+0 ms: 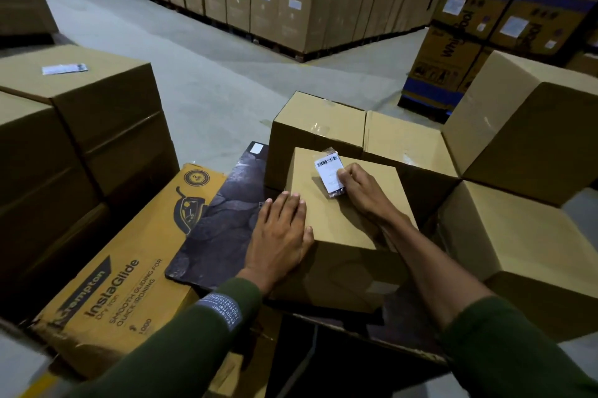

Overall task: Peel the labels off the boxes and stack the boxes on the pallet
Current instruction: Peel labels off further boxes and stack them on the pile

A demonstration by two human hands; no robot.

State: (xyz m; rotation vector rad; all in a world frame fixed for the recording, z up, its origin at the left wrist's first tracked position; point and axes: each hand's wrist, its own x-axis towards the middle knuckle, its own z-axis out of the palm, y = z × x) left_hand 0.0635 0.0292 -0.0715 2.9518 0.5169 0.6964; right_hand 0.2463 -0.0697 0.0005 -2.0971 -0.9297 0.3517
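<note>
Mid-peel: right hand (357, 185) pinching the barcode label (329, 171), seemingly half lifted, atop the small box (343, 223); left hand (281, 232) flat, steadying the near corner. Beyond both hands, bare boxes (401, 142); left, one labelled carton (74, 80) waiting. Stacking undone.

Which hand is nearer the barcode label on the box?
Right. The right hand pinches the barcode label at its edge; the left hand lies flat on the box's near-left corner, apart from it.

Left hand (280, 237) flat on box (349, 219); right hand (362, 190) pinches label (327, 171).
</note>
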